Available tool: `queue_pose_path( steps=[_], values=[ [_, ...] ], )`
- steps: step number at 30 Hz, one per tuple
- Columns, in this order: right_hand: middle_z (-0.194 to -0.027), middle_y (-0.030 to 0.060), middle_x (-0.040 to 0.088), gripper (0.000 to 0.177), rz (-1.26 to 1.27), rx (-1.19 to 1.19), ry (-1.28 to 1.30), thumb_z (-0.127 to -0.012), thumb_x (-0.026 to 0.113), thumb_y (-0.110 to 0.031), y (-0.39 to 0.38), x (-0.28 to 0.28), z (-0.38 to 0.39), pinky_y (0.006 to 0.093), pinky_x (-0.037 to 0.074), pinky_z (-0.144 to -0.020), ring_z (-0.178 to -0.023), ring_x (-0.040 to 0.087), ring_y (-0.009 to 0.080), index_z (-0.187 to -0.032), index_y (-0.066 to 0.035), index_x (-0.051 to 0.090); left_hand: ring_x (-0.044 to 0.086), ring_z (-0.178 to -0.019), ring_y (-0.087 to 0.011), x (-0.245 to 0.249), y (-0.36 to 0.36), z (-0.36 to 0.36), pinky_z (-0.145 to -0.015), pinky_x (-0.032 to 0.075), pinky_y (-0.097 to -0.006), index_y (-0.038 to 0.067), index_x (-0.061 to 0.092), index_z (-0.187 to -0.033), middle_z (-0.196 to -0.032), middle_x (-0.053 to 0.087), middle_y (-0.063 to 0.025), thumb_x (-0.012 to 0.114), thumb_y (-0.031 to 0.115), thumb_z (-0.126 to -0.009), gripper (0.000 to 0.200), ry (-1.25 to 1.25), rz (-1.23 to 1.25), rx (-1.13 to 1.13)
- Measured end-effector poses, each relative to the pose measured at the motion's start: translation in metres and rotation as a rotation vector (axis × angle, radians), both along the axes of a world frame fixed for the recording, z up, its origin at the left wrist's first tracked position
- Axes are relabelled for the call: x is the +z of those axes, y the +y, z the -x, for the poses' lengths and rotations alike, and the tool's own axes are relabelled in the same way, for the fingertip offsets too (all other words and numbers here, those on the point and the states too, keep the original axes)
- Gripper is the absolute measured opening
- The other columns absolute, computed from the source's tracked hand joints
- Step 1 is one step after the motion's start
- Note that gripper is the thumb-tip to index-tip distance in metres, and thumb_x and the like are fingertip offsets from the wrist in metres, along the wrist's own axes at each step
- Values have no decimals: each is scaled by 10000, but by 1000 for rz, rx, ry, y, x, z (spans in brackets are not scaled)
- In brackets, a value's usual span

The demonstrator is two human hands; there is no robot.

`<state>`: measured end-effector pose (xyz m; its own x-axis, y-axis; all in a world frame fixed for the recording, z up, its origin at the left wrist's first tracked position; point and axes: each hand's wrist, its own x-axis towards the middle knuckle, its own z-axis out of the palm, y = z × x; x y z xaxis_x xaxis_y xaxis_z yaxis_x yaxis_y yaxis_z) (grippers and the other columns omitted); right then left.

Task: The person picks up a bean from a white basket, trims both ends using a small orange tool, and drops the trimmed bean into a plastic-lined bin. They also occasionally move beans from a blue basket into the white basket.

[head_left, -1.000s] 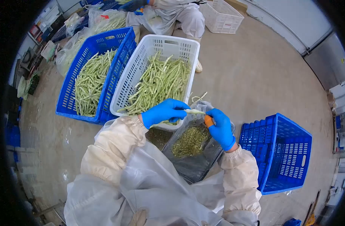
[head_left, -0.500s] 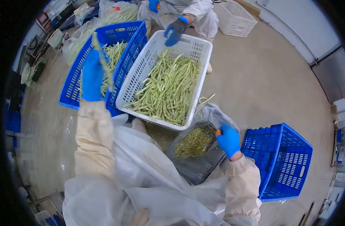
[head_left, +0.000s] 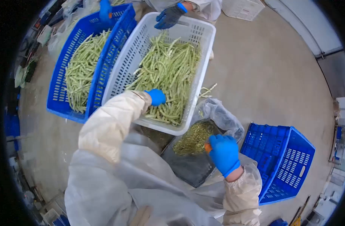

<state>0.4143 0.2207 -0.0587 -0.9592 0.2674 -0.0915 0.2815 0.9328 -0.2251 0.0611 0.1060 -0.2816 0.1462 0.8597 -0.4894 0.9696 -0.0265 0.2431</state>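
My left hand [head_left: 156, 97], in a blue glove, reaches down onto the long green beans [head_left: 168, 75] in the white plastic crate [head_left: 209, 56]. Its fingertips point away into the pile and are hidden. My right hand [head_left: 224, 153], also blue-gloved, is closed around a small orange handle [head_left: 208, 147]; the rest of that tool cannot be made out. Below this hand lies a heap of green trimmings [head_left: 193, 139] in a bag-lined dark container [head_left: 191, 167]. More long green beans [head_left: 84, 71] fill part of the blue crate [head_left: 61, 75] on the left.
Across the white crate, a co-worker's dark-gloved hand [head_left: 169, 16] rests by its far rim; another blue-gloved hand [head_left: 105, 10] is above the left crate. Nested blue crates [head_left: 285, 162] stand at right, and a white crate [head_left: 243, 9] stands at the back.
My left hand has moved from over the left blue crate, where it held long green beans, down into the white crate. The co-worker's blue-gloved hand has moved over the left crate.
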Motion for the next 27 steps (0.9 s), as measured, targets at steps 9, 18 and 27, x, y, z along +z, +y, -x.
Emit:
queue_pose_path(
  steps=[9, 18, 27],
  values=[
    [-669, 90, 547, 105, -4, -16, 20, -662, 616, -145, -1, 17, -4, 380, 419, -645, -645, 562, 261, -725, -96, 548, 620, -785, -301, -57, 4, -49, -634, 470, -439, 106, 655, -778, -829, 650, -74, 605, 186, -698, 124, 153, -301, -236],
    [-794, 150, 605, 147, 162, -51, 188, -763, 599, -172, 3, 15, 4, 433, 456, -604, -719, 599, 332, -826, -40, 585, 633, -872, -214, 206, 9, -34, -771, 521, -363, 16, 571, -1047, -920, 634, -98, 555, 200, -875, 252, -1151, -289, 1051],
    [-1006, 152, 592, 390, 652, -279, 786, -829, 594, -51, 7, 13, 15, 324, 496, -709, -822, 618, 257, -1201, -12, 482, 620, -928, -235, 273, -13, -121, -785, 524, -397, 20, 538, -1115, -978, 622, -105, 536, 198, -899, 281, -1762, -567, 1093]
  ],
)
